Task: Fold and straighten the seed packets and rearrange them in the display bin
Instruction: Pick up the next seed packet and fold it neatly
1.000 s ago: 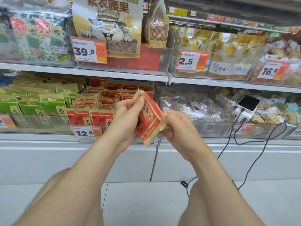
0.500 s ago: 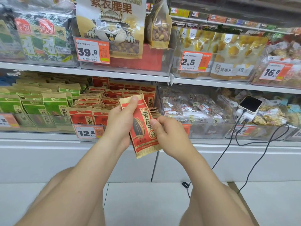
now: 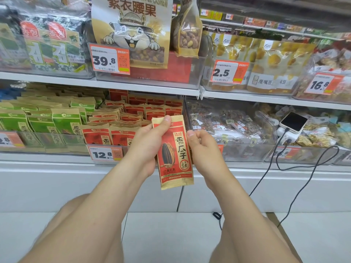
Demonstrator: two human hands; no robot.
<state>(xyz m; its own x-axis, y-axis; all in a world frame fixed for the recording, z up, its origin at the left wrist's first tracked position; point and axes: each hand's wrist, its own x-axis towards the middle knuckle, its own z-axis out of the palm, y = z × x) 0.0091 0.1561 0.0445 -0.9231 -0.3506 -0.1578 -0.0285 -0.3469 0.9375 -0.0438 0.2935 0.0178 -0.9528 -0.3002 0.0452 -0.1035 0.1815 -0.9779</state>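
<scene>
A red and tan sunflower seed packet [image 3: 175, 154] stands upright and flat in front of the lower shelf, its printed face towards me. My left hand [image 3: 146, 145] grips its left edge, thumb pressed on the top left corner. My right hand [image 3: 205, 150] holds the right edge with curled fingers. Behind them is the clear display bin [image 3: 106, 147] filled with several matching red packets [image 3: 121, 118], some standing, some lying flat in a heap.
Green seed packets [image 3: 43, 122] fill the bin to the left. A clear bin of mixed nut bags [image 3: 228, 126] sits to the right. A phone [image 3: 293, 122] on a charger with a black cable [image 3: 273, 175] lies further right. Price tag 12.8 [image 3: 105, 154] hangs in front.
The packet has turned from bent and edge-on to flat and upright facing me. Both hands have shifted slightly lower and to its sides.
</scene>
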